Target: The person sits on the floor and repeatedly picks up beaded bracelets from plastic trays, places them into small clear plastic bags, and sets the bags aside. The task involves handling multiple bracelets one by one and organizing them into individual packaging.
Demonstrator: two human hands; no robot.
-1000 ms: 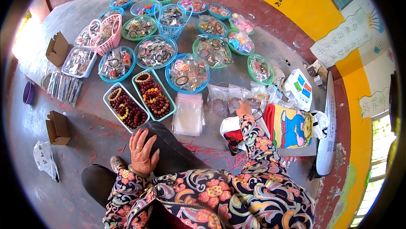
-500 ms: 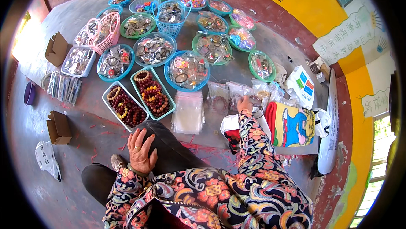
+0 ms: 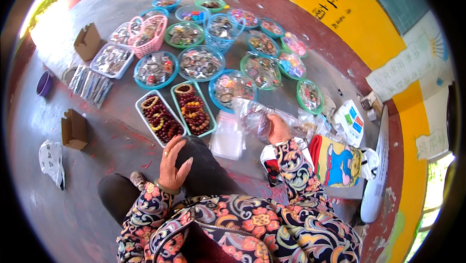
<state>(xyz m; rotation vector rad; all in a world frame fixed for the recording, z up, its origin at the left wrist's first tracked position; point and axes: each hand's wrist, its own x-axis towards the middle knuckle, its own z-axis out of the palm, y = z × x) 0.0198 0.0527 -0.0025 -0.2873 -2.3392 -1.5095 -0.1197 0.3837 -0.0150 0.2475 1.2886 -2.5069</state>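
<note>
My right hand (image 3: 279,130) is closed on a see-through plastic bag (image 3: 253,118) with dark contents, raised a little off the floor. Beside that bag lies a stack of flat see-through bags (image 3: 226,139). My left hand (image 3: 173,167) hovers by my left knee, fingers apart and holding nothing. Just beyond it are two trays of bead bracelets, a white tray (image 3: 141,103) and a pale green tray (image 3: 214,123). The bracelets (image 3: 195,112) are mostly dark red, with some yellow and tan ones. What exactly the held bag contains is too blurred to tell.
Plastic basins (image 3: 156,87) and a pink basket (image 3: 149,44) full of small packed goods spread across the far floor. Cardboard boxes (image 3: 74,130) and a purple bowl (image 3: 44,84) stand at left. A folded yellow cloth (image 3: 341,162) and a white bag (image 3: 348,122) lie at right.
My right hand has lifted a plastic bag from the group at the right and drawn it left and nearer. My left hand has come up off the knee. The view has shifted.
</note>
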